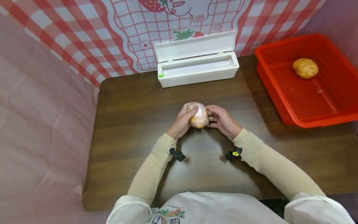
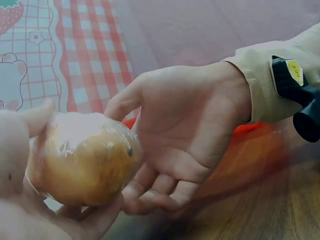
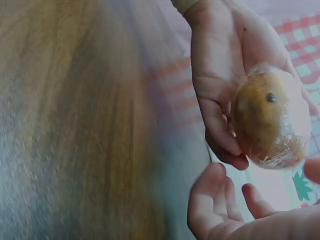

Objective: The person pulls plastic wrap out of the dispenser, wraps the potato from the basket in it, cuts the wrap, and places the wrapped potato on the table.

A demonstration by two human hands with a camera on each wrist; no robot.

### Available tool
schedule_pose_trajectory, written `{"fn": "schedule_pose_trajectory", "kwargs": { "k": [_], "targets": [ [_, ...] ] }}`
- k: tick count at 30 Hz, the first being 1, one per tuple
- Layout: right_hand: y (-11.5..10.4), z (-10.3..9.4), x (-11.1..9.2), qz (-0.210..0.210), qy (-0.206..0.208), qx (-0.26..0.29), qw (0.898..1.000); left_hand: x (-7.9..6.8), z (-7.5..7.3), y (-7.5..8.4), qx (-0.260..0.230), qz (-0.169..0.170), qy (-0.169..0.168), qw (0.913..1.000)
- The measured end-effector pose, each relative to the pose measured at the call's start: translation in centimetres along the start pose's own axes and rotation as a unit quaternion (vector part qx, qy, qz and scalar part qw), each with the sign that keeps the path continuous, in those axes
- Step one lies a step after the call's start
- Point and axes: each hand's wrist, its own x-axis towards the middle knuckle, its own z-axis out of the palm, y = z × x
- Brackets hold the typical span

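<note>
A potato (image 1: 200, 117) wrapped in clear plastic film is held above the table by my left hand (image 1: 181, 120), thumb on top and fingers beneath. In the left wrist view the film wrinkles over the potato (image 2: 87, 160), and a dark spot shows on its right end. My right hand (image 1: 223, 119) is close on the right side of it, fingers loosely bent and palm facing the potato. In the right wrist view the fingers of the right hand (image 3: 235, 210) lie beside the wrapped potato (image 3: 272, 120) and do not grip it.
A white film dispenser box (image 1: 198, 73) stands at the table's back with its lid (image 1: 195, 46) raised and a roll inside. On the right, a red plastic basket (image 1: 275, 90) contains one unwrapped potato (image 1: 305, 68). The brown wooden table (image 1: 126, 124) meets a checked cloth behind.
</note>
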Motion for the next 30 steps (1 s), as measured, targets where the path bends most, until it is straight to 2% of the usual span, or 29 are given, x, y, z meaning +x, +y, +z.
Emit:
{"fn": "schedule_pose_trajectory", "kwargs": {
  "k": [5,8,11,14,17,21,25,30],
  "targets": [
    [0.1,0.7,0.2,0.005,-0.023,-0.014,1.0,0.0,-0.4,0.3,0.034,-0.013,0.039,0.9986],
    [0.0,1.1,0.5,0.003,-0.032,-0.025,0.999,-0.1,-0.6,0.5,0.064,-0.007,0.066,0.9958],
    [0.0,1.5,0.9,-0.002,-0.03,-0.039,0.999,-0.1,-0.8,0.7,0.1,0.005,0.086,0.9912],
    [0.0,1.9,1.3,-0.008,-0.011,-0.057,0.998,-0.2,-1.1,1.0,0.132,0.014,0.099,0.9863],
    [-0.2,1.9,1.7,-0.008,0.014,-0.077,0.997,-0.3,-1.4,1.4,0.154,0.005,0.1,0.983],
    [-0.4,1.8,2.2,-0.007,0.035,-0.094,0.995,-0.6,-1.7,2.0,0.164,-0.023,0.079,0.9831],
    [-0.5,1.9,2.5,-0.002,0.034,-0.102,0.994,-0.7,-2.1,2.3,0.161,-0.045,0.067,0.9836],
    [-0.4,2.2,2.8,0.005,0.03,-0.098,0.995,-0.7,-2.9,2.5,0.141,-0.058,0.077,0.9853]
  ]
}}
